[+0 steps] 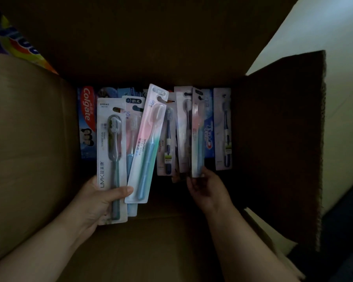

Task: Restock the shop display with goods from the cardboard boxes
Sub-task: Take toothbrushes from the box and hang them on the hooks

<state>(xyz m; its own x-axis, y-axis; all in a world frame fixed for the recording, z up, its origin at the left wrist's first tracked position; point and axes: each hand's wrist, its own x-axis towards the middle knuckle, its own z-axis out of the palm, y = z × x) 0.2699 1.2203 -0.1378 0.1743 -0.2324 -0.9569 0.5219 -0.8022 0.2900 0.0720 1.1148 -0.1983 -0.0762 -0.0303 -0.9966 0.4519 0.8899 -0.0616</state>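
I look down into an open cardboard box [39, 139] in dim light. My left hand [98, 202] grips a fan of toothbrush packs: a grey-green LMK pack [110, 155] in front, a pink-and-teal pack [148, 143] tilted to the right, and a third pack behind them. My right hand [207, 188] pinches the bottom of another pink-and-teal toothbrush pack [198, 135], held on edge above the box's contents. More toothbrush packs [167, 139] stand in the box, with a Colgate toothpaste box [87, 123] at the left and a Crest box [209, 135] at the right.
The box's right flap [283, 139] stands upright and the far flap [151, 37] leans back. A bright multicoloured package [18, 41] shows at the upper left. Pale floor [334, 27] lies beyond the box on the right.
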